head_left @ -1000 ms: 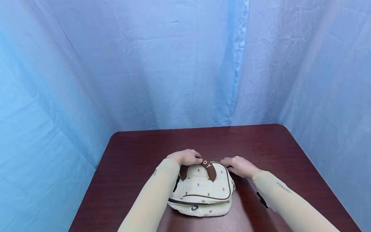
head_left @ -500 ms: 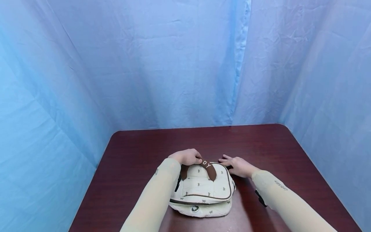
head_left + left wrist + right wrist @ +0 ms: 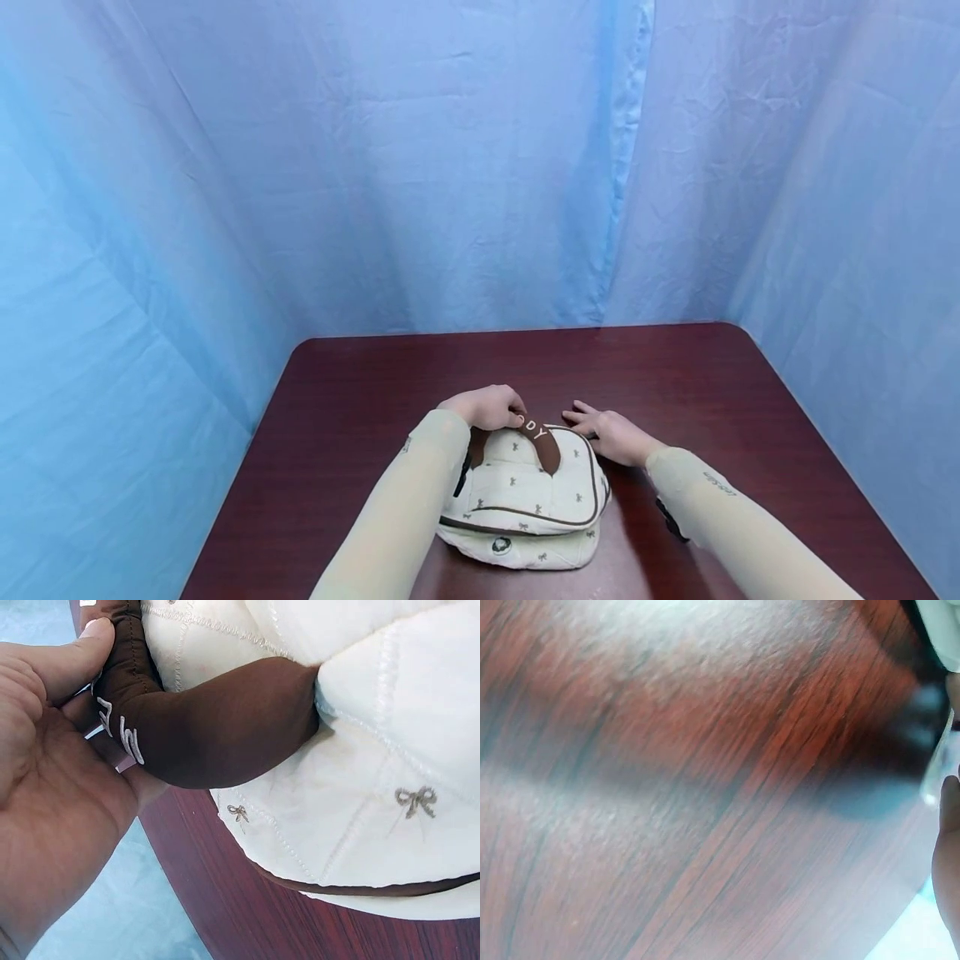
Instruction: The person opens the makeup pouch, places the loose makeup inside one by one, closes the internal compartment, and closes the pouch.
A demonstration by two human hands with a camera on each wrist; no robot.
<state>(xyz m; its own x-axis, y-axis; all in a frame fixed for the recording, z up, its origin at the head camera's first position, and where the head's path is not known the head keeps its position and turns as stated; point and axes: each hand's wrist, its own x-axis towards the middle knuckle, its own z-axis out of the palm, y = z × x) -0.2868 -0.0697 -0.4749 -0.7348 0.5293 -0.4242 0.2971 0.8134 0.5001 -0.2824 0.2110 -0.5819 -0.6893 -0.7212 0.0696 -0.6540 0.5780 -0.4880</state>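
Note:
A small white quilted bag with brown piping and little bow motifs lies on the table in the head view. My left hand grips its brown padded handle. In the left wrist view, thumb and fingers wrap the lettered part of the handle. My right hand is at the bag's far right corner, some fingers spread forward. A small dark piece shows by its thumb. Only the thumb and part of a finger show in the right wrist view, beside a pale strip; whether they pinch it, I cannot tell.
The dark red wood-grain table has rounded far corners. Light blue curtains hang behind it and along both sides. Pale sleeves cover both forearms, with a black strap near the right wrist.
The right hand has shifted slightly left and its fingers have spread further apart. The left hand keeps its grip on the handle. The bag sits slightly lower in the head view.

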